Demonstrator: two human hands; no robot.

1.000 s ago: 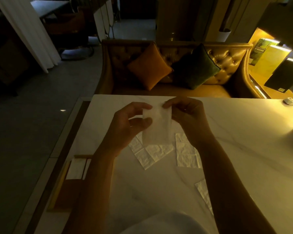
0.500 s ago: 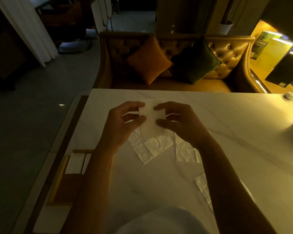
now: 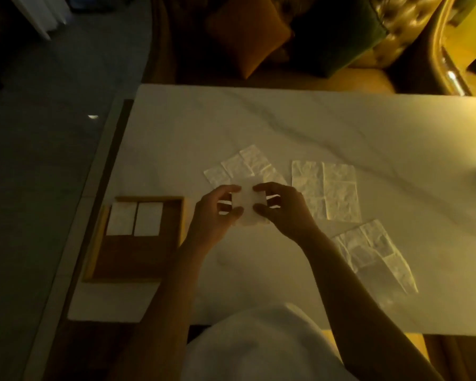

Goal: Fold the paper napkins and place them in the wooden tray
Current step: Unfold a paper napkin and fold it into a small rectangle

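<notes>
So both hands are on one folded napkin (image 3: pixel 248 206), held just above the bench (image 3: pixel 259 127) around the middle of the shot. Left hand (image 3: pixel 217 215) is pinching its left edge between thumb and fingers, right hand (image 3: pixel 282 209) is doing the same on the right edge. My guess is that two-sided pinch is there to keep the layers lined up while the crease gets set; thin paper like that would probably spring open if one side let go.

The wooden tray (image 3: pixel 138 259) sits at about 9 o'clock from the hands, close to the bench's left edge, so it's a short reach for the left hand. Two folded napkins (image 3: pixel 134 223) already lie side by side along its far end, which leaves the near part bare for more.

Three unfolded napkins wait flat on the bench: one (image 3: pixel 239 165) at 12 o'clock just past the hands, one (image 3: pixel 324 191) at 3 o'clock, one (image 3: pixel 374 254) at 4 to 5 o'clock.

Hard to tell stuff: lighting is dim and yellowish, so I can't count the folds in the held napkin, and its lower edge blurs into the bench. The first loose napkin is partly hidden by the hands.
</notes>
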